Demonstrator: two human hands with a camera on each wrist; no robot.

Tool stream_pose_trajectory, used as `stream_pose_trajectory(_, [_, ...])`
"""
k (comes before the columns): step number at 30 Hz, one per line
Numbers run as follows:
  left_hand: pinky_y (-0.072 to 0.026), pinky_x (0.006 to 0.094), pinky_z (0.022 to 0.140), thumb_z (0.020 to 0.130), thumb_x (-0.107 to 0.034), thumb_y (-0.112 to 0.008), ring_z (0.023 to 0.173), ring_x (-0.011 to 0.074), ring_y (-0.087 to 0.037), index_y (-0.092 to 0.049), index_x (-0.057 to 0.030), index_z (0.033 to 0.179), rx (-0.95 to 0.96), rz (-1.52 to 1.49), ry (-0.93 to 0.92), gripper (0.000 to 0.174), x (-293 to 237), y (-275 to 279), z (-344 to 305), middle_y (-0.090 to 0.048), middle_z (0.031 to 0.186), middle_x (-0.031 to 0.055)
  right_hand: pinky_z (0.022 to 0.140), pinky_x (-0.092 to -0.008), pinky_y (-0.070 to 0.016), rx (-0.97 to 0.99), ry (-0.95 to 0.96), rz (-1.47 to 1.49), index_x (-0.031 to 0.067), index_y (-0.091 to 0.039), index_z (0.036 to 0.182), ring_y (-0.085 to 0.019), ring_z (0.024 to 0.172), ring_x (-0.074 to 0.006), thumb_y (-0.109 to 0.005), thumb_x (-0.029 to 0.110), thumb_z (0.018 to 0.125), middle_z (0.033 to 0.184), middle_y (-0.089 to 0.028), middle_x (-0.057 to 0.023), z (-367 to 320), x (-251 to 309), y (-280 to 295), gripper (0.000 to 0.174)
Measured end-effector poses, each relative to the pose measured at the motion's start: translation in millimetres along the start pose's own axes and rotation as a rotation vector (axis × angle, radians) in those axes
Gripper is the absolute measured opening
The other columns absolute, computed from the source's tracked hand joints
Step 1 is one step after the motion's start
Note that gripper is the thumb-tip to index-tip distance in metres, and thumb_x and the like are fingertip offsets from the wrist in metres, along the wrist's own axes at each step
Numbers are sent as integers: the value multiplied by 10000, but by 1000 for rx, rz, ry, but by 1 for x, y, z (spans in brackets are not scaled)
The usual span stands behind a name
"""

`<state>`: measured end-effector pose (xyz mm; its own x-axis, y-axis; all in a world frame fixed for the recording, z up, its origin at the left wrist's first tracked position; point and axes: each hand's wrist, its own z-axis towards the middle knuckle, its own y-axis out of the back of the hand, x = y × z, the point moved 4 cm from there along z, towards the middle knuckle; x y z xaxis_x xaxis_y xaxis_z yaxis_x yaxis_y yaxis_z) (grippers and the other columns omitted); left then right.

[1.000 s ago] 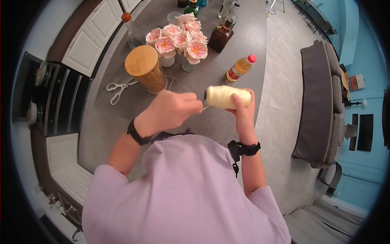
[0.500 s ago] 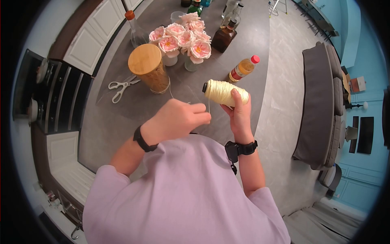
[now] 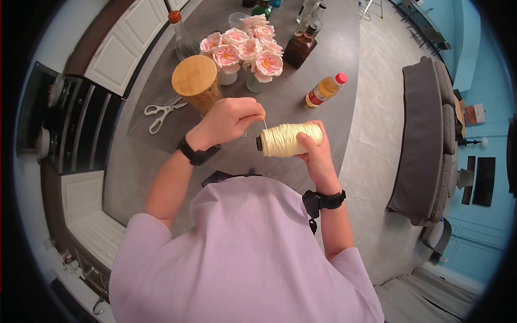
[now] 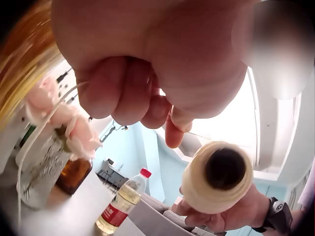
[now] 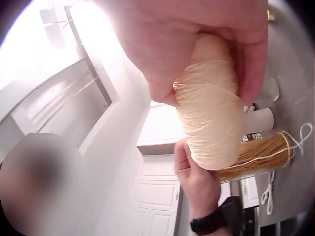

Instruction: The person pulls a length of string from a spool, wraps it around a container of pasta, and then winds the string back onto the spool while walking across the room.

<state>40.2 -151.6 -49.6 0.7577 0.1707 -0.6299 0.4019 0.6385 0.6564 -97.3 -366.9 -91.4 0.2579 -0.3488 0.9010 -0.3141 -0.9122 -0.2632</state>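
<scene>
My right hand (image 3: 318, 159) grips a spool of pale yellow string (image 3: 291, 140) around its far end, thumb on top. The spool lies nearly level above the counter, its black core end facing the left hand. Between thumb and curled fingers, my left hand (image 3: 229, 121) pinches a thin strand of string (image 3: 265, 124) close to that end. In the left wrist view, string (image 4: 37, 132) also trails from the curled fingers down past the flowers. A jar of spaghetti with a wooden lid (image 3: 195, 75) stands behind the left hand, string (image 5: 295, 142) looped about it in the right wrist view.
White-handled scissors (image 3: 160, 114) lie left of the jar. Pink roses (image 3: 247, 48) in vases stand beyond it, with a red-capped bottle (image 3: 324, 90) to the right. Farther back are a brown bottle (image 3: 299, 49) and an orange-capped glass bottle (image 3: 184, 40).
My left hand dipped toward my body, then rose past the spool's core end, keeping its pinch on the strand. The spool, still in my right hand, has tilted and shifted slightly left and nearer.
</scene>
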Motion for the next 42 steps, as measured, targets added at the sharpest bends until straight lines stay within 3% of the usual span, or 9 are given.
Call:
stream_pose_trajectory(2, [-557, 378, 721, 1003, -60, -685, 836, 294, -730, -727, -41, 1032, 46, -393, 205, 54, 21, -19, -6, -731, 929, 120, 886, -387, -643, 74, -36, 150, 113, -509, 1272, -711, 1078, -187, -753, 325, 1022, 1191, -654, -62, -3, 3, 0, 408])
stream_pose_trajectory(7, [-569, 378, 730, 1000, -66, -686, 855, 311, -747, -737, -29, 1036, -11, -364, 281, 73, 7, -60, -33, -755, 954, 133, 960, -448, -637, 24, -72, 490, 109, -498, 1303, -700, 1161, -234, -710, 421, 1039, 1258, -642, -87, -3, 17, -6, 461])
stream_pose_trajectory(10, [-515, 373, 629, 950, -61, -716, 721, 296, -681, -718, -47, 974, -27, -101, 47, 27, -34, -56, -35, -687, 860, 110, 927, -352, -615, -274, 192, 169, 70, -500, 1284, -690, 1092, -182, -793, 320, 1001, 1216, -632, -77, 13, 11, 16, 478])
stream_pose_trajectory(15, [-498, 428, 596, 924, -111, -745, 714, 296, -681, -683, -102, 910, 23, 120, -77, 65, -54, -5, -9, -625, 791, 70, 796, -293, -552, -286, 415, -436, 64, -509, 1238, -621, 958, -101, -850, 116, 920, 1108, -602, -31, 10, 7, 33, 469])
stream_pose_trajectory(21, [-514, 445, 649, 975, -150, -711, 801, 350, -696, -729, -116, 1014, -107, -51, 64, 55, 18, -44, -12, -701, 885, 88, 861, -294, -551, 224, 78, -57, 101, -547, 1255, -652, 1025, -115, -750, 222, 980, 1132, -631, -17, 2, -9, 32, 363])
stream_pose_trajectory(27, [-458, 389, 822, 935, -115, -737, 813, 265, -642, -738, -113, 977, 58, -26, -30, 42, -3, -83, -45, -707, 841, 36, 1007, -385, -592, -46, 90, 422, 119, -502, 1368, -684, 1179, -208, -659, 432, 1069, 1374, -638, -95, 5, -2, 22, 460])
stream_pose_trajectory(32, [-434, 388, 872, 896, -122, -777, 856, 242, -579, -710, -113, 945, 35, 225, -84, 83, -6, -47, -28, -587, 837, 19, 809, -296, -609, -203, 264, -204, 70, -481, 1256, -676, 1032, -146, -824, 194, 987, 1158, -614, -58, 12, -20, 28, 452])
stream_pose_trajectory(39, [-419, 397, 923, 914, -152, -772, 920, 210, -575, -694, -141, 951, 108, 216, -97, 87, 34, -76, -36, -584, 924, -11, 749, -282, -572, -191, 311, -703, 51, -527, 1198, -678, 875, -126, -879, 275, 912, 1040, -687, -59, 21, -5, 4, 506])
stream_pose_trajectory(42, [-416, 403, 946, 922, -166, -777, 947, 209, -583, -699, -144, 955, 116, 169, -72, 88, 34, -76, -42, -595, 950, -9, 727, -308, -588, -79, 93, -783, 72, -560, 1175, -679, 923, -109, -866, 264, 921, 1019, -676, -35, 43, -16, 23, 441])
